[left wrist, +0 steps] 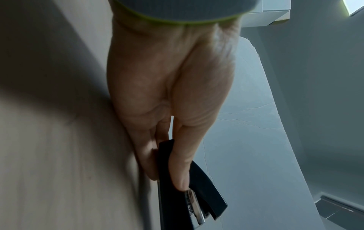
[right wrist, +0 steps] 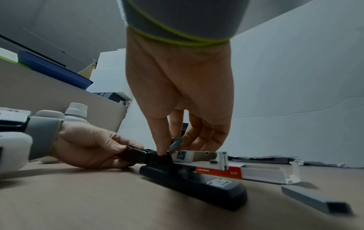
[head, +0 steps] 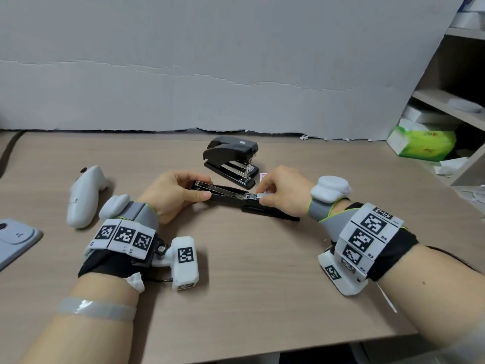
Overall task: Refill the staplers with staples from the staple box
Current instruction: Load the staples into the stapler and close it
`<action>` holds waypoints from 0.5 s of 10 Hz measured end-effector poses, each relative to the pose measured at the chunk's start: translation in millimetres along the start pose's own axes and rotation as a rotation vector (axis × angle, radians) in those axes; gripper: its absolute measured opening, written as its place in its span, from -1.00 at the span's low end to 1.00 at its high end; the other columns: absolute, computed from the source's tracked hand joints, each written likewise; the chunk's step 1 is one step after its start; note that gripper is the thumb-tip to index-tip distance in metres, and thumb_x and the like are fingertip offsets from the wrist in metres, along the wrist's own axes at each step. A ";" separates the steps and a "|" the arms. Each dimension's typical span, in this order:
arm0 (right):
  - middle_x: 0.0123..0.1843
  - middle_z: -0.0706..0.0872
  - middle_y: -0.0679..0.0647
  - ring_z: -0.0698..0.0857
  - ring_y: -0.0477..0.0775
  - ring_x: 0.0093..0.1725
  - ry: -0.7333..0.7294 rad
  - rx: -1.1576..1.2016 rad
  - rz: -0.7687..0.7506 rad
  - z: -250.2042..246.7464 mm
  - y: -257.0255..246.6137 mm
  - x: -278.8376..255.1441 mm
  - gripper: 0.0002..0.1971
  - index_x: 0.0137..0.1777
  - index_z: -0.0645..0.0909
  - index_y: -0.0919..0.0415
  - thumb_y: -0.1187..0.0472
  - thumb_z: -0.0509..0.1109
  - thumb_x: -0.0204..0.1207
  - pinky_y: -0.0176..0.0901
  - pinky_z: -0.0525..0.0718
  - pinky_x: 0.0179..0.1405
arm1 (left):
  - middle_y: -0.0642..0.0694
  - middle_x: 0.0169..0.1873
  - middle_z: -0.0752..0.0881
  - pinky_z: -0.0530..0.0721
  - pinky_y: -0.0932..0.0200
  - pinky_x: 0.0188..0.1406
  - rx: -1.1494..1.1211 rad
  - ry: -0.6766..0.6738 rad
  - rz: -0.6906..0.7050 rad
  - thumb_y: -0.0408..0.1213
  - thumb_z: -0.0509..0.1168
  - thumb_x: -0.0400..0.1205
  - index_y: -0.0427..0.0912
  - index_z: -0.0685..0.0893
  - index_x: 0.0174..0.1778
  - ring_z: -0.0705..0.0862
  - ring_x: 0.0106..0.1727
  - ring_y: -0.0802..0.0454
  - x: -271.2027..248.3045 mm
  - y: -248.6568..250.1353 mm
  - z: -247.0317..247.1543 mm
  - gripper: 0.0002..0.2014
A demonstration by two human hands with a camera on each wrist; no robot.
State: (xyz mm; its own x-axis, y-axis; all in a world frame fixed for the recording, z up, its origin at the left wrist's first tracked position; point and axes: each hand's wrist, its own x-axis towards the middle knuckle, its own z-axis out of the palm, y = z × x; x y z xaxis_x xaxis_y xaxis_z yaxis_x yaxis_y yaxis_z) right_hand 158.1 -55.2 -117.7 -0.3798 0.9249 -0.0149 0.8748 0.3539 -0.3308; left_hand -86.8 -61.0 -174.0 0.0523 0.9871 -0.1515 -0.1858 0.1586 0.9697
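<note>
Head: open stapler (head: 236, 198) lies flat mid-table (head: 236, 285); left hand (head: 173, 195) grips its folded-back top, right hand (head: 280, 190) pinches a staple strip (head: 265, 196) at the magazine's rear. Second stapler (head: 231, 161) sits just behind.

Left wrist: thumb and fingers clamp the black top; hold it steady.

Right wrist: the strip is tilted; level it with the channel before seating. Staple box (right wrist: 246, 172) lies beside.

The left hand (left wrist: 169, 87) pinches the opened black stapler (left wrist: 199, 186) above the table (left wrist: 49, 171).
</note>
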 end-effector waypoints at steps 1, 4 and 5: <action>-0.18 0.67 -0.07 0.69 0.11 -0.06 0.022 0.009 0.021 1.3 -1.0 0.9 -0.87 -0.04 0.77 0.06 0.15 0.52 0.42 -0.02 0.69 0.07 | -0.30 -0.06 0.74 0.74 0.03 0.12 0.001 0.008 0.001 -0.76 0.33 0.45 -0.36 0.69 -0.02 0.78 -0.18 -0.08 -0.8 0.5 0.5 -0.71; -0.30 0.62 -0.22 0.67 0.05 -0.13 0.044 0.047 0.024 -1.8 6.0 -0.9 -0.93 -0.13 0.75 0.05 0.14 0.54 0.40 -0.05 0.70 0.02 | -0.28 -0.09 0.74 0.75 0.11 0.09 0.005 0.017 0.010 -0.76 0.33 0.45 -0.35 0.69 -0.05 0.79 -0.24 -0.01 -1.9 1.5 2.2 -0.72; -0.35 0.61 -0.25 0.67 0.02 -0.18 0.065 0.066 0.014 -2.4 6.5 -1.5 -0.94 -0.14 0.77 0.07 0.14 0.54 0.41 -0.08 0.69 -0.02 | -0.28 -0.09 0.74 0.75 0.10 0.09 0.006 0.019 0.011 -0.76 0.33 0.45 -0.35 0.69 -0.06 0.79 -0.23 -0.02 -2.4 1.4 3.0 -0.72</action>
State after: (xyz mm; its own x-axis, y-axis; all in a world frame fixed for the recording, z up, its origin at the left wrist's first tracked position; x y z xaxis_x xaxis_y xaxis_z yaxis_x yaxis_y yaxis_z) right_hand 165.1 -54.0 -117.6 -0.3459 0.9374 0.0404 0.8572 0.3332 -0.3927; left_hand -84.3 -63.2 -171.7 0.0312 0.9890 -0.1448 -0.1801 0.1480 0.9724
